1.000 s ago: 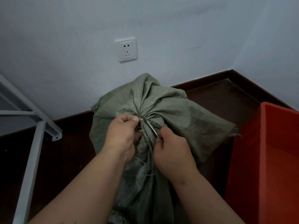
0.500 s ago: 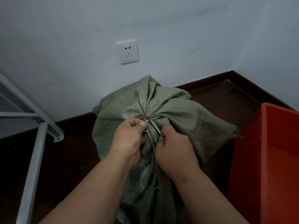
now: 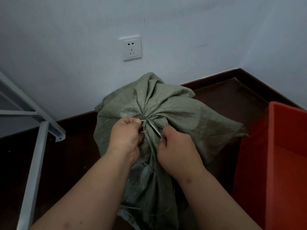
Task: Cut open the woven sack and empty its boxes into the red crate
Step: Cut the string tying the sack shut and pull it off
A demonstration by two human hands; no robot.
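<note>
A grey-green woven sack [image 3: 179,112] stands on the dark floor against the wall, its mouth gathered and bound by a tie [image 3: 144,120] at the centre. My left hand [image 3: 123,136] pinches the tie and bunched fabric just left of the knot. My right hand [image 3: 177,151] grips a thin metal blade [image 3: 154,129] whose tip points up-left into the knot. The boxes inside the sack are hidden. The red crate [image 3: 274,146] stands at the right, next to the sack.
A white metal rack frame [image 3: 38,146] leans at the left with its foot on the floor. A wall socket [image 3: 131,48] sits above the sack. Dark skirting runs along both walls into the corner at back right.
The blade tip has stayed at the knot while both hands shifted slightly. The view has drifted a little; the sack is still tied.
</note>
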